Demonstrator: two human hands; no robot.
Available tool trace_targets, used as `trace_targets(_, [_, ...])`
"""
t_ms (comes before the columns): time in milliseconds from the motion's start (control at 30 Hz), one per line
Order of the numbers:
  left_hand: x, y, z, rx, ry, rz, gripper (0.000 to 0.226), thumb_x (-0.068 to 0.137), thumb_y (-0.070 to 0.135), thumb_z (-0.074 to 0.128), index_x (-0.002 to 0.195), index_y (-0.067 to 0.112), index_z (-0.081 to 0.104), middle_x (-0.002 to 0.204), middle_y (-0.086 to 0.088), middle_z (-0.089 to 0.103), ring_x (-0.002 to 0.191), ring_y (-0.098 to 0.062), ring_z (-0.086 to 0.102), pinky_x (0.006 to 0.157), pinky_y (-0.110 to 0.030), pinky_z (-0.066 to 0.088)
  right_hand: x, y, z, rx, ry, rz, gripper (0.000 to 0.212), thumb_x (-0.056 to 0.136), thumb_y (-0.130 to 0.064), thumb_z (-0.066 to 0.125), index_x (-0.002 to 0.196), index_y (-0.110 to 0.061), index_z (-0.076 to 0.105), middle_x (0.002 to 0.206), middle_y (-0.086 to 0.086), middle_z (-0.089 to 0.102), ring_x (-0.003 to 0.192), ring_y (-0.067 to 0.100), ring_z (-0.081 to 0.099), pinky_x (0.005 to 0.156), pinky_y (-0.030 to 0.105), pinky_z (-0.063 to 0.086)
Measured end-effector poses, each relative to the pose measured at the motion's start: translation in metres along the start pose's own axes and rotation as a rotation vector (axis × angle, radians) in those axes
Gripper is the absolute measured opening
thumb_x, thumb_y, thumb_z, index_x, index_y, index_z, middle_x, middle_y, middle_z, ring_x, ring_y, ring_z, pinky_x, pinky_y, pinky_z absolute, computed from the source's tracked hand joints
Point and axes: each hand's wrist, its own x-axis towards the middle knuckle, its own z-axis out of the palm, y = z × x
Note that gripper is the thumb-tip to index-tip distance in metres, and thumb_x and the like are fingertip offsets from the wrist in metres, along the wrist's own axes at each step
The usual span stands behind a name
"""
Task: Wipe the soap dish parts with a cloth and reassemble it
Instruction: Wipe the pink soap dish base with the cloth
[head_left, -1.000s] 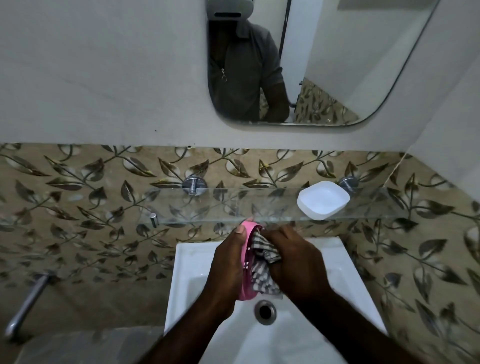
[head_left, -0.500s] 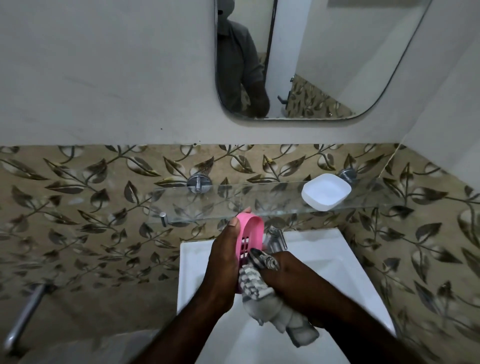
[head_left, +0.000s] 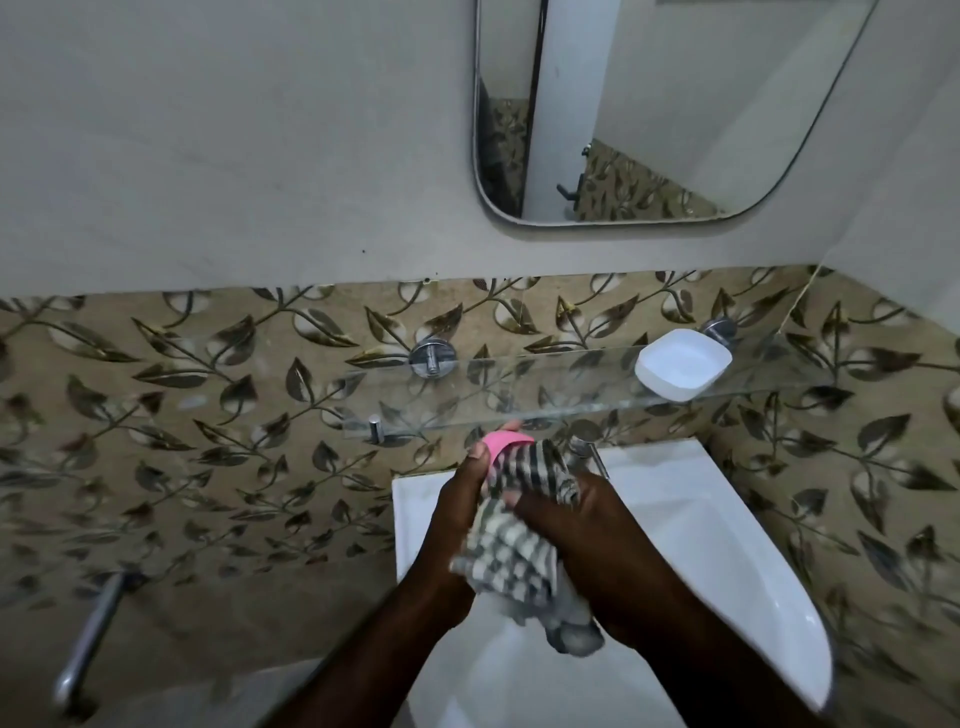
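Head view: left hand (head_left: 457, 514) grips the pink soap dish part (head_left: 506, 446) above the sink (head_left: 727, 530). Right hand (head_left: 587, 540) presses the striped cloth (head_left: 519, 540) against it. White soap dish base (head_left: 683, 365) sits on the glass shelf (head_left: 519, 389), far right.

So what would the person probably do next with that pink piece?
Probably keep rubbing: the left hand holds the pink slotted plastic insert over the white ceramic basin, the right hand presses the striped cloth on it. The white plastic tray waits on the glass shelf.

dim bathroom – leaf-pattern tiles (head_left: 218, 374) below plain wall (head_left: 234, 130), mirror (head_left: 649, 104), glass shelf (head_left: 519, 384), white basin (head_left: 727, 545)
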Motion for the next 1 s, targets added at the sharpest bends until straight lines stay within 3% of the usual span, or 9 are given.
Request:
trace_targets(133, [0.007, 0.017, -0.002, 0.093, 0.007, 0.123, 0.03, 0.086, 0.054, 0.053, 0.098, 0.039, 0.076, 0.103, -0.01, 0.076, 0.089, -0.025, 0.074, 0.065, -0.032, 0.058, -0.015, 0.007, 0.004, -0.394, -0.218, -0.023, 0.006, 0.088, -0.011, 0.068, 0.089, -0.005, 0.069, 0.088, 0.015, 0.072, 0.078, 0.016, 0.068, 0.075, 0.035, 0.053])
trace_targets(233, [0.006, 0.013, 0.0, 0.133, -0.001, 0.155, 0.047, 0.086, 0.067, 0.046, 0.111, 0.036, 0.072, 0.104, -0.012, 0.076, 0.092, -0.028, 0.073, 0.071, -0.037, 0.058, -0.016, 0.005, -0.003, -0.535, -0.24, -0.009, 0.006, 0.087, -0.013, 0.068, 0.087, -0.007, 0.068, 0.086, 0.007, 0.073, 0.079, 0.014, 0.068, 0.075, 0.032, 0.053])
trace_targets(333, [0.006, 0.015, 0.01, 0.178, 0.014, 0.187, 0.061, 0.086, 0.066, 0.033, 0.109, 0.029, 0.073, 0.101, -0.01, 0.077, 0.094, -0.027, 0.073, 0.084, -0.04, 0.057, -0.012, -0.002, -0.001, -0.17, -0.144, 0.108, 0.012, 0.086, -0.015, 0.067, 0.088, -0.004, 0.07, 0.088, 0.017, 0.074, 0.08, 0.022, 0.071, 0.075, 0.033, 0.054])
trace_targets(433, [0.008, 0.017, 0.012, 0.263, -0.015, 0.211, 0.051, 0.099, 0.054, 0.035, 0.09, 0.024, 0.076, 0.092, -0.005, 0.076, 0.079, -0.015, 0.074, 0.068, -0.031, 0.06, -0.004, -0.016, -0.003, 0.155, -0.021, 0.185, 0.021, 0.084, -0.016, 0.069, 0.096, 0.0, 0.071, 0.098, 0.028, 0.071, 0.093, 0.041, 0.069, 0.088, 0.049, 0.053])
trace_targets(533, [0.006, 0.011, 0.013, 0.221, -0.052, 0.203, 0.048, 0.09, 0.052, 0.047, 0.115, 0.016, 0.065, 0.116, -0.028, 0.063, 0.108, -0.049, 0.06, 0.089, -0.061, 0.05, 0.004, -0.027, -0.01, 0.226, 0.032, 0.185, 0.037, 0.077, -0.032, 0.073, 0.1, -0.004, 0.072, 0.104, 0.03, 0.069, 0.097, 0.04, 0.066, 0.092, 0.056, 0.047])
trace_targets(667, [0.008, 0.003, 0.014, 0.267, -0.163, 0.375, 0.057, 0.089, 0.064, 0.051, 0.133, 0.029, 0.058, 0.138, -0.011, 0.059, 0.132, -0.032, 0.05, 0.112, -0.056, 0.032, 0.002, -0.016, -0.014, 0.523, 0.013, 0.224, 0.037, 0.09, -0.019, 0.062, 0.117, 0.006, 0.062, 0.119, 0.033, 0.062, 0.112, 0.043, 0.061, 0.097, 0.047, 0.051])
trace_targets(733, [0.011, -0.003, 0.009, 0.422, -0.166, 0.47, 0.056, 0.092, 0.064, 0.045, 0.136, 0.032, 0.055, 0.138, -0.005, 0.058, 0.131, -0.027, 0.052, 0.11, -0.055, 0.036, -0.001, -0.009, -0.014, 0.635, -0.016, 0.234, 0.041, 0.094, -0.02, 0.059, 0.124, 0.008, 0.056, 0.128, 0.034, 0.055, 0.123, 0.045, 0.052, 0.108, 0.052, 0.04])
trace_targets(867, [0.008, 0.002, 0.0, 0.79, -0.221, 0.702, 0.055, 0.097, 0.061, 0.032, 0.145, 0.035, 0.041, 0.137, 0.008, 0.053, 0.128, -0.012, 0.051, 0.102, -0.02, 0.039, -0.002, -0.006, -0.013, 0.606, -0.01, 0.221, 0.046, 0.09, -0.016, 0.066, 0.124, 0.011, 0.053, 0.131, 0.04, 0.048, 0.119, 0.047, 0.053, 0.107, 0.051, 0.039])
trace_targets(1000, [-0.002, 0.014, -0.001, 0.711, -0.346, 0.631, 0.07, 0.086, 0.071, 0.044, 0.148, 0.042, 0.03, 0.143, 0.025, 0.046, 0.128, 0.001, 0.048, 0.097, -0.009, 0.038, -0.002, -0.009, -0.012, 0.611, -0.029, 0.259, 0.044, 0.088, -0.013, 0.061, 0.122, 0.012, 0.053, 0.13, 0.046, 0.043, 0.113, 0.049, 0.05, 0.097, 0.053, 0.037])
